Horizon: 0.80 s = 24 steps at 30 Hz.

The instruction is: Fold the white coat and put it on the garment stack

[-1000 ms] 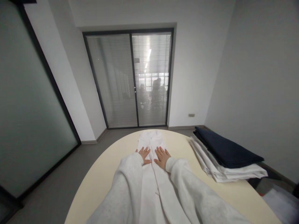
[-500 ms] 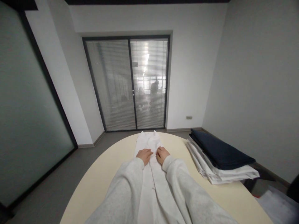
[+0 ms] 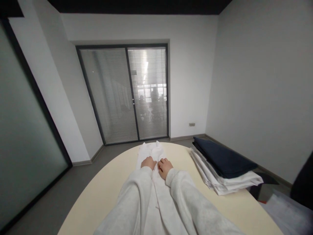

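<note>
Cloth point(image 3: 160, 195), white, lies on the round counter point(image 3: 102, 192), long axis running away from the body, far end past the fingers; L hand point(image 3: 148, 162) & R hand point(image 3: 165, 167) abt equally near, fingers curled on it (can't tell if pinching). Navy stack point(image 3: 223, 158) on white pile point(image 3: 221, 188) to R, door point(image 3: 134, 109) w/ blinds point(image 3: 151, 120) beyond

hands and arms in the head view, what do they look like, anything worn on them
Both the left hand and the right hand are bare, no gloves. Long, loose, pale grey sleeves, soft-looking and faintly mottled, cover the arms down to the wrists.
</note>
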Tool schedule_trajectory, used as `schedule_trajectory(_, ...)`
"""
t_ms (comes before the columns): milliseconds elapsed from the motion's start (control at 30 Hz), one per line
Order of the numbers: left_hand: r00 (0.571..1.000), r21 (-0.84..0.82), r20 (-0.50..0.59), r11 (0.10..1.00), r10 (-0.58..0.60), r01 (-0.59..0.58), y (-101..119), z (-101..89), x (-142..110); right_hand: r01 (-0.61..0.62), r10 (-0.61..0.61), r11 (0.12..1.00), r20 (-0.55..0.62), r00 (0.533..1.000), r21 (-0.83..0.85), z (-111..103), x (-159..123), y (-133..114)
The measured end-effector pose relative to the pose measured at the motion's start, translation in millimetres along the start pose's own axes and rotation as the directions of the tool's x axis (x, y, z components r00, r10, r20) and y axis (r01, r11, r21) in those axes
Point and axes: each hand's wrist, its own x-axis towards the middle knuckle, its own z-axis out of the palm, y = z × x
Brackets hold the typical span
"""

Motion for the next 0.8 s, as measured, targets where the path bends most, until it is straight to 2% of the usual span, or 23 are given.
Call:
schedule_trajectory(100,0.998,-0.067,-0.058,0.997,0.04,-0.044,-7.1,8.1,1.4,0.015,-0.015,1.0,-0.009,1.0,0.015,-0.1,0.0,0.0)
schedule_trajectory(233,0.993,-0.175,-0.116,0.985,-0.019,-0.002,-15.1,10.6,2.6,0.028,-0.026,0.998,-0.036,0.999,0.061,-3.2,-1.1,-2.9)
schedule_trajectory(367,0.978,-0.121,-0.208,0.992,0.0,-0.025,-15.5,7.5,0.4,0.066,-0.064,0.992,-0.02,0.998,0.106,-0.9,-3.9,-5.6)
schedule_trajectory(433,0.957,-0.066,-0.284,0.994,0.063,-0.085,-14.8,6.1,-1.6,0.07,-0.073,0.994,0.023,0.997,0.088,3.3,-5.6,-5.5)
schedule_trajectory(500,0.924,-0.003,-0.333,0.979,0.191,-0.203,-14.7,6.3,-2.5,0.071,-0.076,0.995,0.067,0.995,0.066,7.6,-6.9,-4.5)
schedule_trajectory(533,0.915,0.024,-0.313,0.966,0.253,-0.259,-14.8,7.3,-2.3,0.072,-0.077,0.996,0.088,0.993,0.059,9.2,-7.4,-3.9)
schedule_trajectory(600,0.923,0.055,-0.206,0.946,0.324,-0.32,-15.1,10.7,-0.4,0.076,-0.082,0.996,0.116,0.99,0.049,10.4,-8.0,-3.1)
schedule_trajectory(700,0.959,0.081,-0.066,0.959,0.275,-0.27,-14.8,16.6,4.0,0.086,-0.09,0.995,0.136,0.987,0.041,7.3,-9.2,-3.4)
schedule_trajectory(800,0.972,0.124,-0.059,0.968,0.227,-0.218,-14.6,18.6,6.8,0.084,-0.09,0.995,0.15,0.985,0.048,1.6,-11.6,-4.9)
